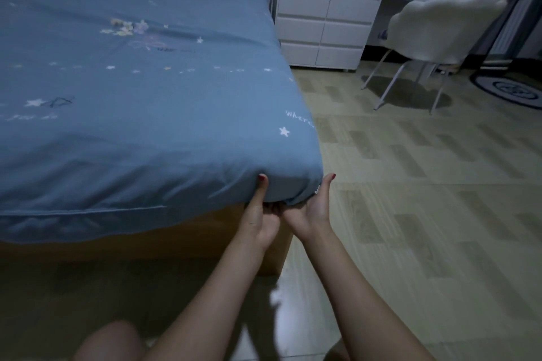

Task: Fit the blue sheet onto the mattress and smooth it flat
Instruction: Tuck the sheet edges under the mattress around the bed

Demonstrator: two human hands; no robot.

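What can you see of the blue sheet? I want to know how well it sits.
The blue sheet, cotton-looking with white stars, covers the mattress top, mostly flat with faint creases. At the near corner the left hand and right hand grip its edge from below. Left of them its hem hangs loose over the wooden bed frame.

- sheet (140,91): dusty blue, white stars, pale flower clusters, white script near edge
- bed frame (205,240): tan wood
- floor (425,184): beige and grey block tiles
- drawers (319,29): white
- chair (440,29): white fluffy, white legs
- rug (510,88): dark with pale rings
- nails (262,177): red
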